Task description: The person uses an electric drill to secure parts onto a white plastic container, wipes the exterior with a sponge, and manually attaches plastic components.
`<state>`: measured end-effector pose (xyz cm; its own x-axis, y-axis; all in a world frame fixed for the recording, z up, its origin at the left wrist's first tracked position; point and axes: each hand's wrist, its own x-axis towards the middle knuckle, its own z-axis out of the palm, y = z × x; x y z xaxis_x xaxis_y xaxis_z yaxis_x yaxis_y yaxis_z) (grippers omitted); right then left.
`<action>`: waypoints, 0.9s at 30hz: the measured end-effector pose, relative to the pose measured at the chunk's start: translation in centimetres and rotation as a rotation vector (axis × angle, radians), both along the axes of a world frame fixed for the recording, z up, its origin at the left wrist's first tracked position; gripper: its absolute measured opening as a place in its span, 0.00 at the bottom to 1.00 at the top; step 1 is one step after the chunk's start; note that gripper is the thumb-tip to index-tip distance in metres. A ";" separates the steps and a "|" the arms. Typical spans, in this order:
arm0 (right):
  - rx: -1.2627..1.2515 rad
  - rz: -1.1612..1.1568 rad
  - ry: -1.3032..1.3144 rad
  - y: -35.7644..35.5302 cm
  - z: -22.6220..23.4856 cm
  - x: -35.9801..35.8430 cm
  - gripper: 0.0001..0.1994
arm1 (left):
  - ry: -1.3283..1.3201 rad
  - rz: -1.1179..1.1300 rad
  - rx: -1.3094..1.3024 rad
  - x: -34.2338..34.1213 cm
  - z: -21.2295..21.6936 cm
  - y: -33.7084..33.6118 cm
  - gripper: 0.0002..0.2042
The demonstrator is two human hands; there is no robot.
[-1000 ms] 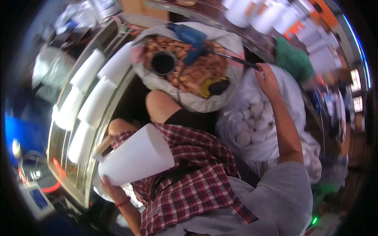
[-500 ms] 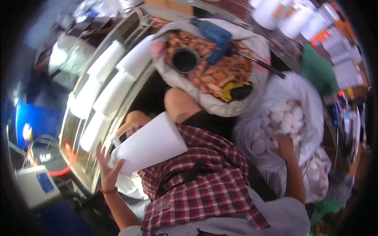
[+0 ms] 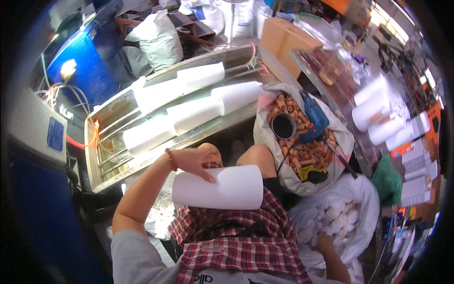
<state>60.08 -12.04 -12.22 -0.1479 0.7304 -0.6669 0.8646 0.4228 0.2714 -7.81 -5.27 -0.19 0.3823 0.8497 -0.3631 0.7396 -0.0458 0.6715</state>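
The left hand (image 3: 193, 162) spreads wide against a smooth white cylinder (image 3: 227, 189) on the near, red-plaid lap (image 3: 224, 217), while the right hand (image 3: 325, 243), grip hidden, seemingly picks among rounded white pieces (image 3: 339, 218) in the right-hand white plastic bag (image 3: 368, 191), probably needing a secure pinch next.

R grip (image 3: 325, 243) part hidden among wht pcs (image 3: 339, 220), hold unclear; R forearm (image 3: 335, 266) cut off, btm edge.

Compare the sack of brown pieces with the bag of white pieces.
The sack holds narrow brown pieces; the bag holds rounded white ones. On the sack's contents lie a blue power tool and a round container; in the bag is the right hand. Both are open-topped.
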 end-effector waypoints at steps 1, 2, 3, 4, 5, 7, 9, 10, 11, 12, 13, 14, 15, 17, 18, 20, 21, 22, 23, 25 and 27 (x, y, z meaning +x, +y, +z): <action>-0.001 -0.075 -0.025 0.9 1.1 -1.0 0.42 | 0.023 -0.030 -0.228 0.3 0.1 0.3 0.51; -0.001 -0.153 -0.047 1.3 2.7 -2.0 0.45 | 0.008 -0.026 -0.185 0.4 -1.1 -0.1 0.51; -0.005 -0.234 -0.067 1.5 4.5 -3.3 0.47 | 0.092 -0.034 -0.108 0.3 -1.8 -0.5 0.43; 0.043 -0.231 -0.038 2.2 6.3 -4.6 0.48 | -0.003 0.088 -0.245 -0.1 -2.3 -1.2 0.36; 0.143 -0.238 0.102 3.6 7.5 -5.4 0.47 | -0.103 0.207 -0.380 -0.6 -2.9 -2.0 0.29; 0.331 -0.263 0.392 5.6 9.4 -6.9 0.46 | -0.301 0.390 -0.228 -1.7 -4.9 -4.5 0.20; 0.381 -0.299 0.661 7.6 13.6 -11.9 0.38 | -0.616 0.690 -0.097 -2.7 -5.4 -6.5 0.18; 0.340 -0.442 0.872 8.3 14.9 -14.5 0.36 | -0.844 0.785 -0.035 -3.6 -5.7 -6.8 0.15; 0.285 -0.588 1.089 8.9 15.6 -17.2 0.35 | -0.927 1.046 -0.100 -4.3 -5.2 -7.2 0.14; 0.314 -0.496 1.162 9.6 16.5 -20.2 0.34 | -1.114 1.161 -0.003 -4.5 -5.0 -7.5 0.13; 0.326 -0.391 1.241 10.5 16.9 -23.3 0.34 | -1.294 1.288 0.115 -4.7 -5.0 -8.4 0.13; 0.237 -0.309 1.436 11.4 16.1 -26.1 0.35 | -1.560 1.357 0.141 -4.8 -6.0 -9.2 0.12; 0.151 -0.222 1.633 12.1 15.2 -29.0 0.36 | -1.642 1.441 0.182 -4.4 -6.7 -9.2 0.12; 0.258 0.134 1.572 11.7 16.8 -36.3 0.37 | -1.803 1.614 0.281 -2.2 -7.0 -8.5 0.11; 0.315 0.278 1.552 11.2 17.6 -39.4 0.38 | -1.798 1.654 0.275 -0.9 -6.1 -8.4 0.11; 0.347 0.444 1.507 10.4 18.5 -44.0 0.38 | -1.928 1.588 0.275 0.8 -5.7 -8.5 0.11; 0.319 0.464 1.492 10.2 18.6 -45.5 0.38 | -1.912 1.657 0.234 1.3 -5.6 -8.3 0.12; 0.326 0.495 1.506 10.2 18.4 -46.5 0.38 | -1.947 1.648 0.205 1.7 -5.7 -8.3 0.12; 0.335 0.526 1.522 10.3 18.0 -47.3 0.38 | -1.982 1.637 0.178 2.1 -5.7 -8.4 0.11; 0.369 0.579 1.510 10.0 17.9 -48.1 0.38 | -2.007 1.620 0.169 2.9 -5.7 -8.6 0.11; 0.420 0.620 1.456 9.7 18.3 -48.3 0.38 | -1.989 1.605 0.205 3.6 -5.5 -8.8 0.11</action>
<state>11.81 -2.32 6.08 -0.7594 0.4072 0.5074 0.2157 0.8934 -0.3942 -4.25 -14.05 -5.73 -0.5829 0.6545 -0.4815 -0.8125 -0.4729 0.3409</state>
